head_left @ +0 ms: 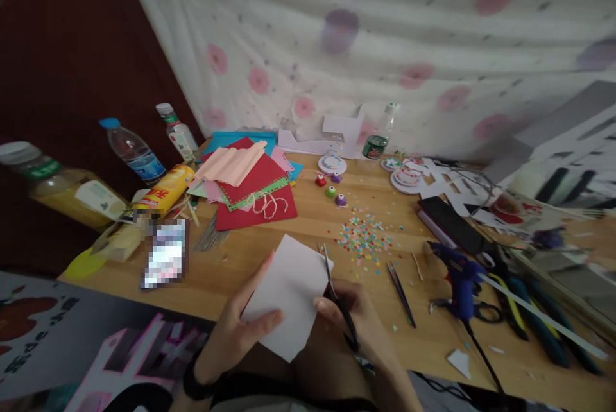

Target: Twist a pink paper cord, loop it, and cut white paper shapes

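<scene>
Head view: the left hand (255, 319) grips a white card (289, 293), with the thumb laid across its upper face and the fingers behind the left edge. The card is held low at the centre, tilted; its long axis runs away from the person and leans to the right. One corner points toward the far side, and the near corner overlaps the person's lap in this view.

The right hand (349, 312) is closed round the handles of the scissors (339, 300), its thumb at the card's right edge. The scissors' long axis runs away from the person and slightly left, tips pointing to the far side. The blades lie alongside the card's far right corner; whether they bite the paper cannot be determined.

Edges and room: the near edge of the wooden surface (235, 264) passes beneath the hands. Open wood separates the card from the red sheets (255, 216) beyond and from the phone (166, 255) at left. To the right, room is tighter: scattered confetti (363, 235) lies just beyond the scissor tips, tweezers (402, 296) lie right of the right hand, and a blue glue gun (459, 280) lies farther right.
</scene>
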